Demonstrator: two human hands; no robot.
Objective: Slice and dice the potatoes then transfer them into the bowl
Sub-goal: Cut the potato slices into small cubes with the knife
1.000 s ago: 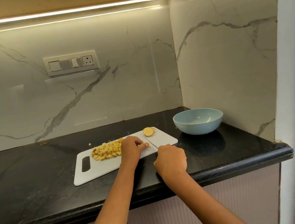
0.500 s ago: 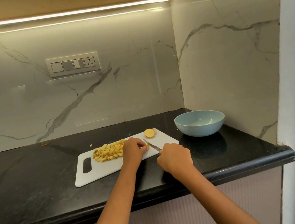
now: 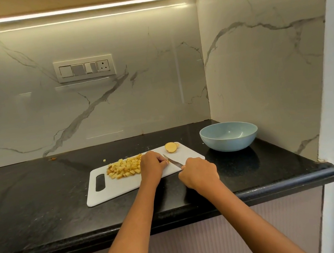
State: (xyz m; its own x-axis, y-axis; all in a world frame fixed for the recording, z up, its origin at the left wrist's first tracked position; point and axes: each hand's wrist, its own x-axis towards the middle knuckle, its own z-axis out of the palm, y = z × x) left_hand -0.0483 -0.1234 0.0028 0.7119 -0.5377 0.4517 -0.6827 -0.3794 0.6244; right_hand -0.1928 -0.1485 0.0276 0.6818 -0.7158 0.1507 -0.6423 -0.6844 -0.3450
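A white cutting board [image 3: 115, 189] lies on the black counter. A heap of diced potato [image 3: 124, 167] sits on its left half. Round potato slices [image 3: 171, 147] lie at the board's far right corner. My left hand [image 3: 152, 165] rests on the board with curled fingers over a potato piece that is mostly hidden. My right hand [image 3: 198, 172] grips a knife [image 3: 172, 161] whose blade points toward the left fingers. The light blue bowl [image 3: 228, 137] stands to the right of the board with nothing visible inside.
A small potato scrap [image 3: 103, 160] lies on the black counter [image 3: 32, 198] behind the board. Marble walls close the back and right side. A switch panel [image 3: 84, 68] is on the back wall. The counter's front edge runs below my forearms.
The knife blade, hidden a second ago, now shows between my hands, next to my left fingers. My right hand has shifted slightly right. The camera view rose a little.
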